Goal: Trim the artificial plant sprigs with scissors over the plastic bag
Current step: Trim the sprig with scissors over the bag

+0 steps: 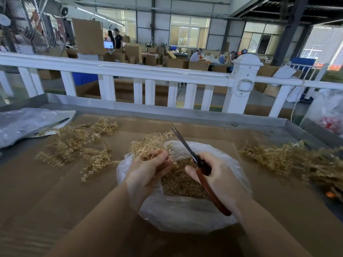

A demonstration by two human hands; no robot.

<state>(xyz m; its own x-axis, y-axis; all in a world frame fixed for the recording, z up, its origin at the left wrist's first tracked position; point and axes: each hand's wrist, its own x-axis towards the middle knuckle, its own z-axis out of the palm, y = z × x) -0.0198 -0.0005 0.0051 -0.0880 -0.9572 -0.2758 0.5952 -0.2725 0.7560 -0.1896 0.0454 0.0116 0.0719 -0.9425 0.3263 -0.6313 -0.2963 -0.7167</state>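
My left hand [148, 171] grips a tan plastic sprig [148, 141] by its stem, the branches fanning up and away over the far rim of the clear plastic bag [185, 216]. My right hand [219, 175] holds red-handled scissors [202, 169], whose dark blades point up and left past the sprig's right side, almost together. The bag lies open below both hands, with tan clippings [183, 184] piled inside it.
Loose sprigs [78, 143] lie scattered on the cardboard-covered table to the left, and a denser heap [297, 160] sits at the right. A crumpled plastic sheet [24, 125] lies far left. A white railing [148, 73] borders the table's far side.
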